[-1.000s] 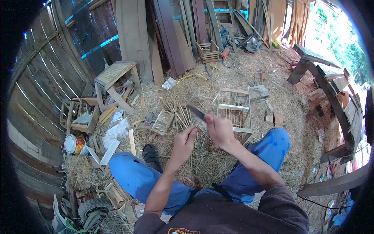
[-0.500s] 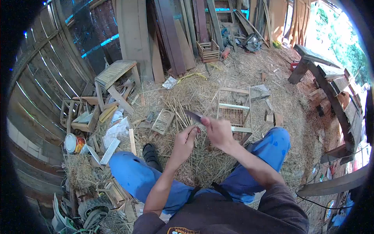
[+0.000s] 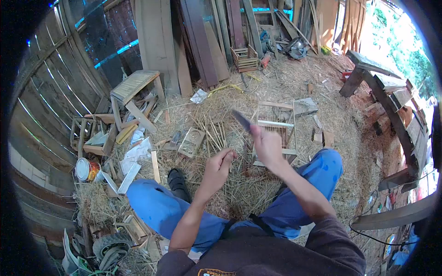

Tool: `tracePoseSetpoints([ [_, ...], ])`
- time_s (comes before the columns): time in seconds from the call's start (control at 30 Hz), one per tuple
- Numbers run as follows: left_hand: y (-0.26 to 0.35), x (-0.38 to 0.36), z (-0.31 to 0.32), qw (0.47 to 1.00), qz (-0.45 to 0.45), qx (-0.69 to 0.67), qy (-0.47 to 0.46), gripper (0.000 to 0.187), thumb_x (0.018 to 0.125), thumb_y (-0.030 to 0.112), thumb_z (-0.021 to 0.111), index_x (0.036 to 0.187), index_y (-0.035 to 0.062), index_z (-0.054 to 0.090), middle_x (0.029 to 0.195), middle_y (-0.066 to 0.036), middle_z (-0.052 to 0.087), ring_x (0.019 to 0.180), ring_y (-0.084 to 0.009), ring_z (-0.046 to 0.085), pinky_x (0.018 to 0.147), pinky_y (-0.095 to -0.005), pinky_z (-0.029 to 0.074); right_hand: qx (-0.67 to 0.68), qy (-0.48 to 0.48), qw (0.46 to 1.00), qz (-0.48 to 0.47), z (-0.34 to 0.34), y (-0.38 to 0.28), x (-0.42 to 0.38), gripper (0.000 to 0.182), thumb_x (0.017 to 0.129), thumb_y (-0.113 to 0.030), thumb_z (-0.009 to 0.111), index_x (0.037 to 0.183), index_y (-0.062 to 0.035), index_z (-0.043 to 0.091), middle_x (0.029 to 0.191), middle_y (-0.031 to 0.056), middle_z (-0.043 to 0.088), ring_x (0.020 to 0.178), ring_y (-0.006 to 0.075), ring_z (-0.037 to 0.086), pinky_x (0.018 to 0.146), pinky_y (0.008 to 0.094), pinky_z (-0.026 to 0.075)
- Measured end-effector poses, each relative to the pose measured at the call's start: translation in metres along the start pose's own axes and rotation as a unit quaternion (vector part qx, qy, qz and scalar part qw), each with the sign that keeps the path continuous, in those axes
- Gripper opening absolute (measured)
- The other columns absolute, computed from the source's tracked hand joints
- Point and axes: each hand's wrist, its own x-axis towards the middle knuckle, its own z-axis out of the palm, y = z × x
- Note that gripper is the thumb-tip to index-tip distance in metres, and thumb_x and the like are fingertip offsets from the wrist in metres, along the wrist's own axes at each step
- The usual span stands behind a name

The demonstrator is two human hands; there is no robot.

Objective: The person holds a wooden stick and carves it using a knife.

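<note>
A knife (image 3: 242, 121) is held in my right hand (image 3: 268, 146), its blade pointing up and to the left. Lower and to the left, my left hand (image 3: 218, 166) is closed in a pinch; what it holds is too small to make out. The two hands are apart. Beyond them, thin sticks (image 3: 211, 133) lie on the straw, beside a small wooden block with a round hollow (image 3: 191, 142). A slatted wooden frame (image 3: 275, 123) lies on the ground behind my right hand.
On the left are a small wooden table (image 3: 135, 86), a paint can (image 3: 86, 169) and papers (image 3: 138, 154). A slatted crate (image 3: 245, 59) and a circular saw (image 3: 295, 48) sit at the back. A wooden bench (image 3: 391, 96) stands on the right.
My right hand and the knife have moved up and to the right, away from my left hand. My left hand has barely moved.
</note>
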Motion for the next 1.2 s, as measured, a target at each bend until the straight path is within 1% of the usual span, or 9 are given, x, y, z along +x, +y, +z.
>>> tracePoseSetpoints([
  [0.17, 0.005, 0.002, -0.004, 1.000, -0.030, -0.007, -0.004, 0.027, 0.101, 0.021, 0.052, 0.105, -0.0022, 0.065, 0.091, -0.006, 0.069, 0.076, -0.0106, 0.058, 0.070, -0.0284, 0.046, 0.030, -0.026, 0.998, 0.053, -0.005, -0.002, 0.012, 0.052, 0.105, -0.039, 0.036, 0.084, -0.0053, 0.069, 0.059, 0.0197, 0.060, 0.059, 0.0406, 0.063, 0.055, 0.0488, 0.049],
  [0.33, 0.002, 0.002, 0.000, 1.000, -0.012, 0.004, -0.005, 0.028, 0.102, 0.023, 0.051, 0.107, -0.0012, 0.065, 0.082, -0.003, 0.064, 0.065, -0.0082, 0.052, 0.060, -0.0271, 0.042, -0.014, -0.026, 0.999, -0.041, 0.011, -0.005, -0.012, 0.051, 0.105, -0.040, 0.038, 0.086, -0.0061, 0.071, 0.058, 0.0203, 0.059, 0.058, 0.0393, 0.063, 0.054, 0.0487, 0.049],
  [0.43, 0.001, 0.003, 0.000, 1.000, -0.019, -0.017, -0.003, 0.026, 0.102, 0.023, 0.052, 0.106, 0.0009, 0.065, 0.074, 0.000, 0.057, 0.059, -0.0068, 0.046, 0.056, -0.0266, 0.038, 0.066, -0.006, 0.996, 0.053, -0.002, -0.003, 0.013, 0.046, 0.105, -0.038, 0.041, 0.086, -0.0062, 0.069, 0.060, 0.0221, 0.058, 0.056, 0.0426, 0.060, 0.054, 0.0512, 0.046],
  [0.57, -0.003, 0.004, 0.006, 1.000, 0.011, -0.015, 0.010, 0.024, 0.103, 0.024, 0.052, 0.102, 0.0030, 0.064, 0.067, 0.003, 0.048, 0.057, -0.0046, 0.041, 0.053, -0.0245, 0.034, 0.017, -0.018, 0.998, -0.056, 0.023, -0.005, -0.022, 0.054, 0.106, -0.039, 0.037, 0.083, -0.0016, 0.067, 0.054, 0.0197, 0.054, 0.051, 0.0399, 0.058, 0.052, 0.0485, 0.045],
  [0.7, -0.010, 0.005, 0.005, 0.999, 0.002, -0.051, 0.009, 0.025, 0.103, 0.025, 0.050, 0.100, 0.0041, 0.063, 0.062, 0.005, 0.043, 0.054, -0.0031, 0.038, 0.049, -0.0234, 0.030, 0.034, -0.006, 0.999, 0.036, -0.002, -0.013, 0.015, 0.054, 0.105, -0.041, 0.037, 0.080, -0.0029, 0.067, 0.060, 0.0238, 0.058, 0.060, 0.0428, 0.062, 0.056, 0.0503, 0.048],
  [0.87, -0.008, -0.002, 0.005, 0.998, -0.011, -0.054, -0.004, 0.026, 0.104, 0.026, 0.049, 0.098, 0.0050, 0.063, 0.057, 0.007, 0.038, 0.049, -0.0027, 0.035, 0.046, -0.0241, 0.026, -0.016, -0.011, 0.999, -0.038, 0.013, -0.004, -0.008, 0.055, 0.106, -0.041, 0.035, 0.081, -0.0029, 0.067, 0.058, 0.0217, 0.057, 0.056, 0.0425, 0.060, 0.056, 0.0510, 0.048],
  [1.0, -0.005, 0.002, 0.003, 0.998, -0.002, -0.061, 0.000, 0.026, 0.104, 0.025, 0.048, 0.097, 0.0048, 0.063, 0.056, 0.006, 0.039, 0.050, -0.0030, 0.036, 0.046, -0.0243, 0.027, 0.079, -0.006, 0.994, 0.077, -0.004, -0.004, 0.019, 0.056, 0.106, -0.040, 0.035, 0.078, -0.0018, 0.065, 0.059, 0.0224, 0.058, 0.058, 0.0430, 0.061, 0.056, 0.0501, 0.048],
  [1.1, -0.006, -0.002, 0.006, 0.999, -0.004, -0.045, 0.011, 0.026, 0.103, 0.025, 0.049, 0.097, 0.0047, 0.063, 0.057, 0.005, 0.041, 0.050, -0.0032, 0.038, 0.047, -0.0243, 0.028, 0.025, -0.012, 0.999, -0.025, 0.016, -0.005, -0.009, 0.058, 0.106, -0.042, 0.033, 0.078, -0.0014, 0.065, 0.059, 0.0235, 0.058, 0.059, 0.0438, 0.061, 0.058, 0.0514, 0.047],
  [1.2, -0.005, -0.002, 0.002, 1.000, -0.007, -0.015, 0.020, 0.026, 0.103, 0.026, 0.049, 0.095, 0.0047, 0.063, 0.057, 0.005, 0.042, 0.051, -0.0036, 0.039, 0.048, -0.0241, 0.029, 0.035, 0.000, 0.999, 0.018, 0.014, 0.004, 0.007, 0.060, 0.106, -0.044, 0.034, 0.078, 0.0009, 0.063, 0.056, 0.0228, 0.052, 0.054, 0.0412, 0.057, 0.055, 0.0490, 0.044],
])
